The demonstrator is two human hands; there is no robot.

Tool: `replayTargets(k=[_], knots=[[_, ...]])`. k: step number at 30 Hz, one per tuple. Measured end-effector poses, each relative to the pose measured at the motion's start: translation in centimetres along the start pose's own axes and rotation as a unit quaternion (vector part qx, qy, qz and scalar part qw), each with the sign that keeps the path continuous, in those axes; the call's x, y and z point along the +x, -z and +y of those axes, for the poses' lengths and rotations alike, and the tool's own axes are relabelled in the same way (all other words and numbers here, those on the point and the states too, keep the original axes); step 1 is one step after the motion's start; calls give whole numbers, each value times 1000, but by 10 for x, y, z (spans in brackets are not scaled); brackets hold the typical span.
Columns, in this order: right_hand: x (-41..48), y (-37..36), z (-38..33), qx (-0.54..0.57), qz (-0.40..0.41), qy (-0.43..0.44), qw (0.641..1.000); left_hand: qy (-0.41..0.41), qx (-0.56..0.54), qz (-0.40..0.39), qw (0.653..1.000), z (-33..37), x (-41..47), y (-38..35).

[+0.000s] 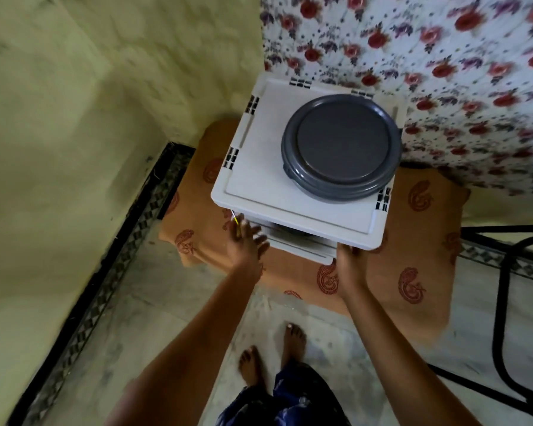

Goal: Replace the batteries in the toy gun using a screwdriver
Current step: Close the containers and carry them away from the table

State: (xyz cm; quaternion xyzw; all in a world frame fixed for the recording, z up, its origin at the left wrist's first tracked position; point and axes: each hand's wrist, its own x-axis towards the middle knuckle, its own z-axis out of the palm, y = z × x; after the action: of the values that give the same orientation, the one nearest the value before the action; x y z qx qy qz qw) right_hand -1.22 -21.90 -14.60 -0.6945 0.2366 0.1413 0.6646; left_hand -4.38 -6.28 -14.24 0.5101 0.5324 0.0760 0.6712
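Beside the near-left corner of the white drawer unit (259,167), a thin yellow tool (235,219), likely the screwdriver, sticks up from the blurred left hand (245,244), grip unclear; the right hand (350,265), fingertips hidden, meets the part-open drawer (302,245), probably steadying it; toy gun unseen

Pale green wall (74,118) fills ten o'clock, floral fabric (443,56) hangs at one; a stone floor (173,318) with dark patterned border (105,272) runs toward seven, metal frame (502,290) at four.

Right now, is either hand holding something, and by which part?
The left hand seems to hold a thin yellow tool, only its end showing; blur hides the grip. The right hand reaches the white drawer, fingers hidden.
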Motion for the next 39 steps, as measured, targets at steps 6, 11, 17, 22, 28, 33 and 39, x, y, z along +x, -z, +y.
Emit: replayTargets(k=[6, 11, 17, 22, 28, 33, 39], knots=[[-69, 15, -1, -27, -83, -12, 996, -89, 198, 19, 976, -5, -65, 58], [-112, 8, -40, -18, -140, 102, 985, -124, 61, -34, 990, 26, -108, 74], [-104, -5, -114, -95, -112, 326, 934, -160, 68, -84, 981, 85, -98, 65], [-64, -18, -155, -392, -15, 414, 821, -202, 127, -72, 969, 128, -69, 45], [-35, -33, -163, -546, -42, 330, 769, -293, 352, -122, 881, 153, -30, 20], [-31, -34, -150, -564, -50, 307, 765, -312, 437, -129, 834, 155, -8, 9], [-30, -36, -144, -550, -37, 312, 774, -333, 486, -115, 800, 148, 3, 7]])
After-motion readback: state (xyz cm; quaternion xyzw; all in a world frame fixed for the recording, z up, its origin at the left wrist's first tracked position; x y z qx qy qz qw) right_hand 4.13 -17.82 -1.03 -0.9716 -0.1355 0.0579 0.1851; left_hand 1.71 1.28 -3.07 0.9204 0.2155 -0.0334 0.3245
